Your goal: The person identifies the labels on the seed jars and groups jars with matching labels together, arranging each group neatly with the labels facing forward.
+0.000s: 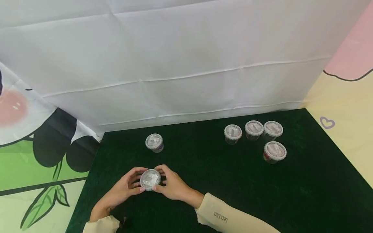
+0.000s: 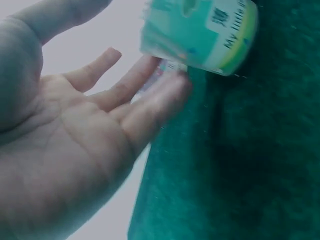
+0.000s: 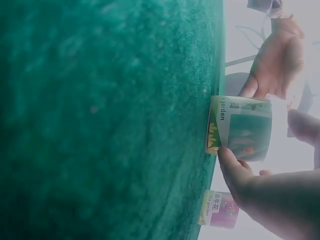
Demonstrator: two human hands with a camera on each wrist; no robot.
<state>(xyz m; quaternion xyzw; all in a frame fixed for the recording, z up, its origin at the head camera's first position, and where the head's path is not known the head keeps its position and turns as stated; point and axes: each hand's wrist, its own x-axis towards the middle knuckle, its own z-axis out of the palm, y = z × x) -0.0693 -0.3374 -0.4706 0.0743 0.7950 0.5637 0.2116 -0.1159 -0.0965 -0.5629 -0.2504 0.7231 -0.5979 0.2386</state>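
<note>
A small clear plastic tub with a round lid is between both hands, near the front left of the dark green cloth. Its printed label, with the words "My little garden", shows in the left wrist view on the tub's side. My right hand holds the tub from the right, thumb on the near side and fingers on the far side. My left hand is at its left, fingers spread and loosely bent, fingertips close to the tub. In the right wrist view the left palm faces the tub.
Behind the hands stands another lidded tub. Toward the back right are several similar tubs, one with reddish contents nearest the front. A white cloth wall rises along the back edge, with printed cartoon panels on both sides.
</note>
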